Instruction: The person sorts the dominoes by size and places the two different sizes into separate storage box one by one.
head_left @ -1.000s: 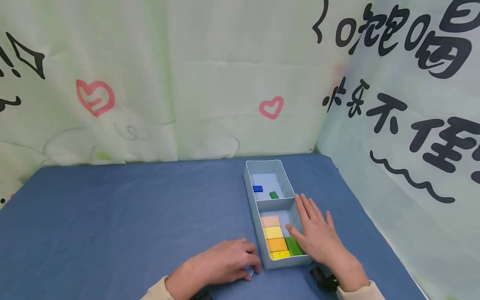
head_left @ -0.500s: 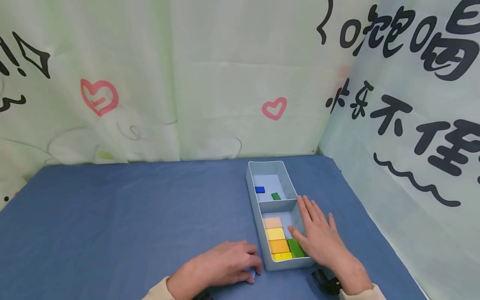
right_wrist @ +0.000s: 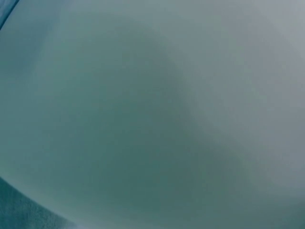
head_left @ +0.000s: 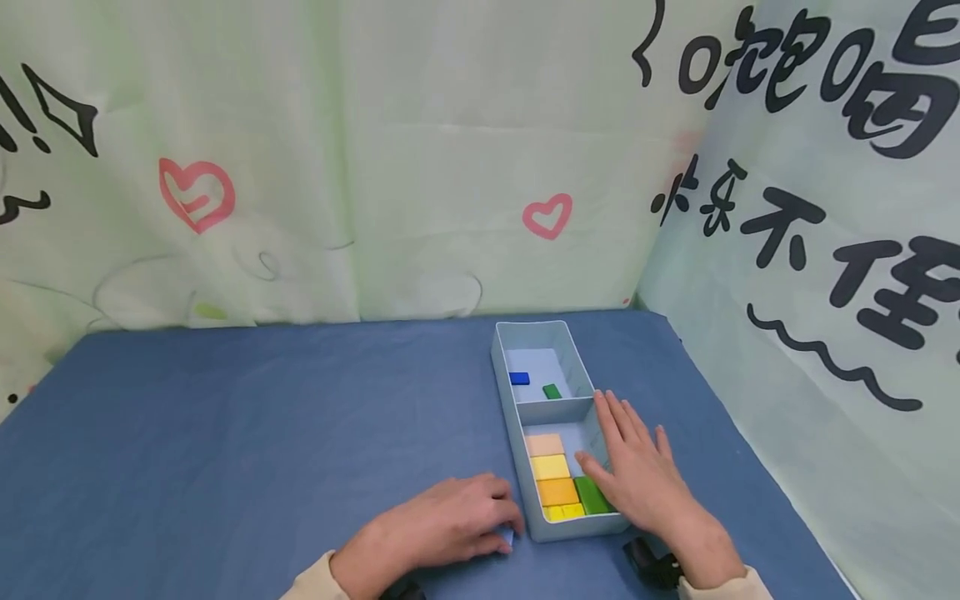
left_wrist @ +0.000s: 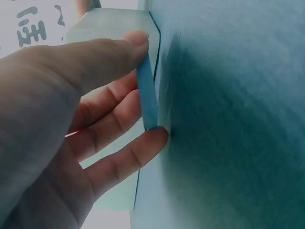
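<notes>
My left hand point(head_left: 457, 521) is low beside the near left corner of a light blue two-compartment box point(head_left: 512, 429). Between its thumb and fingers it pinches a thin flat blue piece point(left_wrist: 148, 102), seen edge-on in the left wrist view; only a small bit of it shows in the head view. My right hand point(head_left: 641, 475), fingers straight, rests along the box's right rim and covers part of the near compartment. That compartment holds a peach block point(head_left: 544, 445), a pale yellow block point(head_left: 551, 467), an orange block point(head_left: 558, 492), yellow pieces point(head_left: 564, 512) and a green block point(head_left: 592, 495).
A small blue piece point(head_left: 519, 378) and a small green piece point(head_left: 552, 392) lie in the far compartment. Blue cloth point(head_left: 262, 442) covers the table. A printed curtain point(head_left: 420, 158) hangs behind and to the right. The right wrist view shows only a blurred pale surface.
My left hand has shifted very slightly up along the box's side, still pinching the blue piece. The right hand holds its place on the box; the head view has moved a little.
</notes>
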`<control>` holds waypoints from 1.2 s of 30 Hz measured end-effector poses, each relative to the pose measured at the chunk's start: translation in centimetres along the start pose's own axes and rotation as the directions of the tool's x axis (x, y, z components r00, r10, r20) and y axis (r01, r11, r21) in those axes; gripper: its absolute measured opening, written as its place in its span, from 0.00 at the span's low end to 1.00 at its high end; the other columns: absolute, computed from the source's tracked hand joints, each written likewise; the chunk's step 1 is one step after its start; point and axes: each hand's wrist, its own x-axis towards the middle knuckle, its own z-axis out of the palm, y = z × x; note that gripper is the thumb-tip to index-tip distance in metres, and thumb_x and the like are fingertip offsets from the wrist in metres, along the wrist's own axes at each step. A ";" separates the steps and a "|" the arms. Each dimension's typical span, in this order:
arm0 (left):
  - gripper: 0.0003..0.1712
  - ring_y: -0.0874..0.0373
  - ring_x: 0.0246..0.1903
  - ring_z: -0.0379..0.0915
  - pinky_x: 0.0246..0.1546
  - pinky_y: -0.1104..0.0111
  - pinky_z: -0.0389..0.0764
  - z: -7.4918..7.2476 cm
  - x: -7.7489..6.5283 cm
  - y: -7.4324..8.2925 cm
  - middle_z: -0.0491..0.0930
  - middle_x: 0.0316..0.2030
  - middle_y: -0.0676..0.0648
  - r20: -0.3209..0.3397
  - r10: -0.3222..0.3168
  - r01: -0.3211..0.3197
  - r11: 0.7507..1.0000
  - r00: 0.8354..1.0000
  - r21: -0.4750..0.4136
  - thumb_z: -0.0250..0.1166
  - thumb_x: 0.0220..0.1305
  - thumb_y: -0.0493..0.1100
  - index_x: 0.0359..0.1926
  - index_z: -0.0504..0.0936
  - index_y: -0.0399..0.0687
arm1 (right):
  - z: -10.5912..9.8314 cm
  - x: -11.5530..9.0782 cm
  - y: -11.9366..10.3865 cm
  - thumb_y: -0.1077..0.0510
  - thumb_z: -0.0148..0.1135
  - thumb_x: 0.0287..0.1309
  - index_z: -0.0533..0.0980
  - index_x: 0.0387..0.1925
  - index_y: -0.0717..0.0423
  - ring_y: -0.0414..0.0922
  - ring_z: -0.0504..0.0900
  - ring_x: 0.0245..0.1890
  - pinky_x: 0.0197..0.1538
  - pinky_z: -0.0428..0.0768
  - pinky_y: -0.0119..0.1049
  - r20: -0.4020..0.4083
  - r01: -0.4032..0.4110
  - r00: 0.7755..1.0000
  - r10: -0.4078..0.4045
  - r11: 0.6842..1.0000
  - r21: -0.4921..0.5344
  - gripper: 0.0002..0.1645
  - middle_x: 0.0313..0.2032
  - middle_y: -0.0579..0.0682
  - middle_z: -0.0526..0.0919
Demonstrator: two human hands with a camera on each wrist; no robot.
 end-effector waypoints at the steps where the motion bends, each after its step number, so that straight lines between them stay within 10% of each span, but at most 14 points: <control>1: 0.10 0.69 0.42 0.70 0.39 0.79 0.75 -0.1 -0.1 0.0 0.77 0.43 0.59 -0.022 0.007 -0.007 1.000 1.000 0.000 0.64 0.68 0.50 0.49 0.83 0.60 | 0.0 0.0 0.0 0.41 0.56 0.68 0.43 0.79 0.55 0.66 0.47 0.75 0.66 0.44 0.77 -0.002 0.000 1.000 0.000 1.000 0.001 0.51 0.77 0.64 0.47; 7: 0.10 0.67 0.44 0.71 0.41 0.81 0.76 -0.5 -0.6 -0.4 0.76 0.44 0.57 -0.144 0.008 -0.004 1.000 0.990 0.030 0.65 0.68 0.47 0.49 0.82 0.58 | 0.2 0.0 -0.1 0.41 0.56 0.68 0.43 0.79 0.55 0.66 0.48 0.75 0.66 0.44 0.77 -0.013 0.002 1.000 -0.002 1.000 0.005 0.51 0.77 0.63 0.48; 36: 0.12 0.57 0.47 0.77 0.51 0.70 0.80 -6.3 3.3 -2.7 0.81 0.47 0.49 -0.267 0.039 -0.025 0.998 0.963 0.053 0.65 0.68 0.42 0.51 0.83 0.47 | 0.0 0.0 0.0 0.41 0.56 0.68 0.44 0.79 0.55 0.66 0.49 0.75 0.66 0.45 0.77 -0.012 -0.012 1.000 0.012 1.000 -0.009 0.50 0.77 0.63 0.50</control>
